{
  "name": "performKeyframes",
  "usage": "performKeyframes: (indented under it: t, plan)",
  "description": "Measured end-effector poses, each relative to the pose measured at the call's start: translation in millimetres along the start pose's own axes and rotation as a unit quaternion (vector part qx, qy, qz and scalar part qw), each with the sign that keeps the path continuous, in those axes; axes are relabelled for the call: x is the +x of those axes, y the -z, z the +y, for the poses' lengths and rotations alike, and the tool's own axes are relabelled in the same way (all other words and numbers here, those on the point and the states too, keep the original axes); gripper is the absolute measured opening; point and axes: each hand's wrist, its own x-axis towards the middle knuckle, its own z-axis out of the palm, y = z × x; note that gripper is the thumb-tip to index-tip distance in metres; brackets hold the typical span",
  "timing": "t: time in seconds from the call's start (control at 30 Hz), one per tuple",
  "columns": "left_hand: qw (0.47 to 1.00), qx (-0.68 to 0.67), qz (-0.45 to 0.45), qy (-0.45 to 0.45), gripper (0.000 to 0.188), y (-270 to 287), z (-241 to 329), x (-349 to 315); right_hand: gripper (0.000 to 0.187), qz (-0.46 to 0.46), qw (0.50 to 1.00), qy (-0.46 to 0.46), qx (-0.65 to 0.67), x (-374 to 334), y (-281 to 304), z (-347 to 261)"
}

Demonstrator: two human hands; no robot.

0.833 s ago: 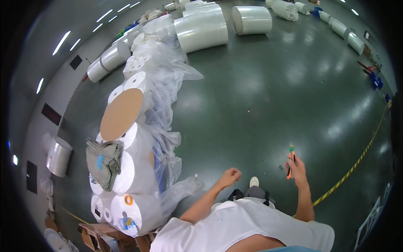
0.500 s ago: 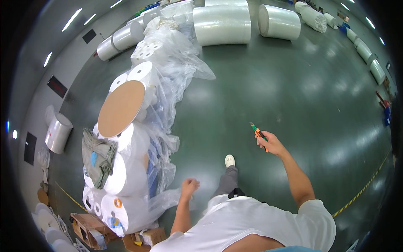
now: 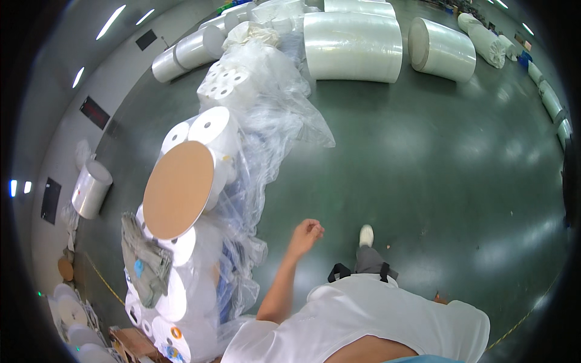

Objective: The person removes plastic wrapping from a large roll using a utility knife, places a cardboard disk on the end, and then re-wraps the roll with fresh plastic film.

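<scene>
My left hand (image 3: pixel 306 236) hangs in front of my body over the green floor, its fingers curled in and nothing visible in them. It touches nothing; the nearest things are the clear plastic sheets (image 3: pixel 266 163) draped along the row of white rolls. Of my right arm only a small patch of skin (image 3: pixel 440 298) shows past the white shirt. Its fingers, and whatever they hold, are hidden. The row to my left carries a round brown board (image 3: pixel 179 190) lying on white rolls (image 3: pixel 213 125) and a crumpled grey-green cloth (image 3: pixel 145 260).
Large film-wrapped rolls (image 3: pixel 353 47) lie across the far side, with another roll (image 3: pixel 442 49) to their right. A cardboard box (image 3: pixel 136 343) stands at the lower left. A yellow floor line (image 3: pixel 525 317) runs at the right. My shoe (image 3: pixel 366 235) is forward on the floor.
My left hand has swung forward and up. The right hand with the utility knife has dropped back out of sight behind the shirt. The rolls have shifted right and down in view.
</scene>
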Motion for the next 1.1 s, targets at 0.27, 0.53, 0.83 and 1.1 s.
performKeyframes:
  t: [0.27, 0.53, 0.83, 1.1]
  plan:
    - [0.992, -0.005, 0.11, 0.059, 0.026, 69.3, 2.4, 319.5, 0.035, -0.066, 0.747, -0.397, 0.529, 345.3, 204.2, -63.4]
    - [0.89, -0.133, 0.283, 0.332, 0.024, 181.7, -73.1, 413.4, 0.022, 0.097, 0.836, 0.118, 0.528, 846.6, 638.6, -253.8]
    - [0.73, -0.303, 0.334, 0.514, 0.019, 208.6, -63.6, 528.5, 0.022, 0.028, 0.862, 0.18, 0.473, 1129.0, 846.9, -464.6]
    - [0.864, -0.19, 0.334, 0.326, 0.017, 418.5, 17.4, 878.6, 0.013, -0.044, 0.836, -0.119, 0.534, 1180.4, 766.1, -401.5]
